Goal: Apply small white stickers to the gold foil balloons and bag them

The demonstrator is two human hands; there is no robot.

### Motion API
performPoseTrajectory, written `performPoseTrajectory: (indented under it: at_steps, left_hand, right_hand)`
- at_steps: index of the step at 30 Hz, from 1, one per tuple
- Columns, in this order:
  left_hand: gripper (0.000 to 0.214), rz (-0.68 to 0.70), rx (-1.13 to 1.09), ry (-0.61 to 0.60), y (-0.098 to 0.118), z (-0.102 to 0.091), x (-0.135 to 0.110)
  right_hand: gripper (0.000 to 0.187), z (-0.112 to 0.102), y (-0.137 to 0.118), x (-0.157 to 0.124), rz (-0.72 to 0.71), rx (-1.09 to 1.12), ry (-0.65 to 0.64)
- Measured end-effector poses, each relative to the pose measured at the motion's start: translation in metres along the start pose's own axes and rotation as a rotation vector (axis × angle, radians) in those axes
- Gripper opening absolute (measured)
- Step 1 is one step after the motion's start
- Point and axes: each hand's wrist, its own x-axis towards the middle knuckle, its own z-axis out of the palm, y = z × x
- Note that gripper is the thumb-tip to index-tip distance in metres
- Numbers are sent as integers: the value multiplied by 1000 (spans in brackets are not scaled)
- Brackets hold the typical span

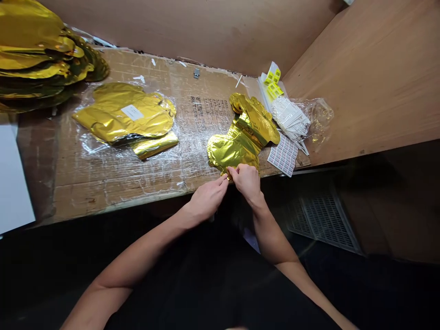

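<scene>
A flat gold foil balloon [233, 149] lies crumpled on the cardboard near the table's front edge. My left hand [209, 197] is closed, its fingertips pinching the balloon's near edge. Right beside it, my right hand [246, 183] is closed too, thumb and finger pinched on the same edge. The fingertips of both hands nearly touch, and whatever small part lies between them is hidden. To the right are a bundle of white plastic sticks [290, 118] and a sheet of small printed stickers [283, 154].
Left of my hands lies a gold foil balloon in a clear bag [132, 112] with a white label. A tall pile of gold foil balloons [34, 55] fills the far left. Yellow stickers [273, 85] lie by the wooden side wall [374, 78]. Cardboard [117, 183] covers the table.
</scene>
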Motion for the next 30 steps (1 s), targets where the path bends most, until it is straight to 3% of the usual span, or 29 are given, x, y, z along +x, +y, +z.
performPoseTrajectory:
  at_steps: [2,4,8,14,19,23,27,30]
  left_hand:
    - [50,1,12,-22,2,-2,0]
    - [52,31,-6,-26,1,-5,-2]
    - [53,58,-8,-47,-1,-9,-7]
    - [52,12,-45,-32,-6,-2,-9]
    - [61,89,-87,62,-20,10,-10]
    - [60,115,-66,75,-21,12,-11]
    - [61,87,-34,78,-18,10,-10]
    - [65,80,12,54,-17,8,-10]
  right_hand:
    - [36,-2,1,-4,-38,-168,82]
    - [33,-2,6,-5,-164,-190,99]
    - [29,7,20,7,-384,-73,-37]
    - [36,-7,32,36,-419,272,-264]
    - [29,-25,31,56,-508,256,-331]
    - [24,-14,30,55,-597,194,-342]
    - [28,-3,36,55,-594,396,-438]
    - [32,-8,41,66,-542,514,-476]
